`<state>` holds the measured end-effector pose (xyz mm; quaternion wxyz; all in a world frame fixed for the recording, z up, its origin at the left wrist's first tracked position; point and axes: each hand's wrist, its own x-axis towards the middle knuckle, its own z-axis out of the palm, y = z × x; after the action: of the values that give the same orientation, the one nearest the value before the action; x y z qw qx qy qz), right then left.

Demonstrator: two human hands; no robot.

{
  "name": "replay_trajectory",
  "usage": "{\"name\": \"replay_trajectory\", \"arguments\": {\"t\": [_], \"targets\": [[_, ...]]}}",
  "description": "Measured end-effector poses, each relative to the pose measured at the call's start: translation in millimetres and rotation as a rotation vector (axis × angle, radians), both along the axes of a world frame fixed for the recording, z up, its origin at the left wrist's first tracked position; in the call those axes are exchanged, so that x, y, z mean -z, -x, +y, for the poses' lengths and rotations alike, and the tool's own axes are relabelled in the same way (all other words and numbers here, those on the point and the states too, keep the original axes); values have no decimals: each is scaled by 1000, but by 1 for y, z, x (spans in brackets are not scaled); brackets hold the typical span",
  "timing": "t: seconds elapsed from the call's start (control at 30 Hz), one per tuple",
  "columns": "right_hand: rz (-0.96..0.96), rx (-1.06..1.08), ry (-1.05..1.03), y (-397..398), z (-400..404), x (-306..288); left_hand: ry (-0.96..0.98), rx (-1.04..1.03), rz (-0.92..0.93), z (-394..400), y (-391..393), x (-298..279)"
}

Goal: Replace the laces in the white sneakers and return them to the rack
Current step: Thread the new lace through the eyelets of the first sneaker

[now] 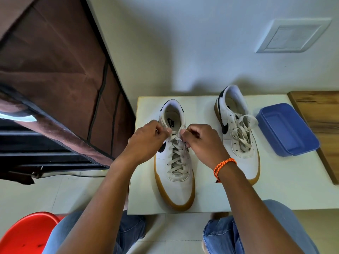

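A person is sitting at a low white table [201,197] with both arms reaching out over it. The near sneaker [175,158] is standing on the table right in front of them, toe pointing back toward their knees, heel toward the wall. Its pale lace [176,153] is already crossing up through the eyelets to the top.

The left hand [146,138] is hovering at the upper left side of that sneaker's tongue, fingers curled in, pinching one end of the lace at the top eyelets. The right hand [201,140] is doing the same on the other side, fingers bent tight around the other end, so the two hands are almost meeting over the shoe's opening. An orange cord bracelet [224,166] is sitting on the right wrist.

The second sneaker [236,132] is resting on the same table, to the right of the near sneaker and a bit farther back, apart from both hands. Its lace is lying loose and bunched over the tongue.

A blue plastic tray [288,129] is sitting farther right of the near sneaker, just beside the second one. To the left of the near sneaker, off the table, a brown fabric-covered rack [60,79] is standing against the wall, and a red stool [27,233] is showing nearer, beside the person's knee.
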<state>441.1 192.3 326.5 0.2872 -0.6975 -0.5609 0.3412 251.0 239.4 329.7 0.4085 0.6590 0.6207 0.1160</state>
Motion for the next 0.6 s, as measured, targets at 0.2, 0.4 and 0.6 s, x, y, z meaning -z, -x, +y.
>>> {"name": "replay_trajectory", "arguments": {"t": [0.2, 0.4, 0.6], "targets": [[1, -5, -30, -1, 0, 0, -26, 38, -7, 0, 8, 3], [10, 55, -67, -5, 0, 4, -191, 23, 141, 3, 14, 5], [131, 66, -45, -2, -3, 4, -31, 2, -8, -10, 16, 3]]}}
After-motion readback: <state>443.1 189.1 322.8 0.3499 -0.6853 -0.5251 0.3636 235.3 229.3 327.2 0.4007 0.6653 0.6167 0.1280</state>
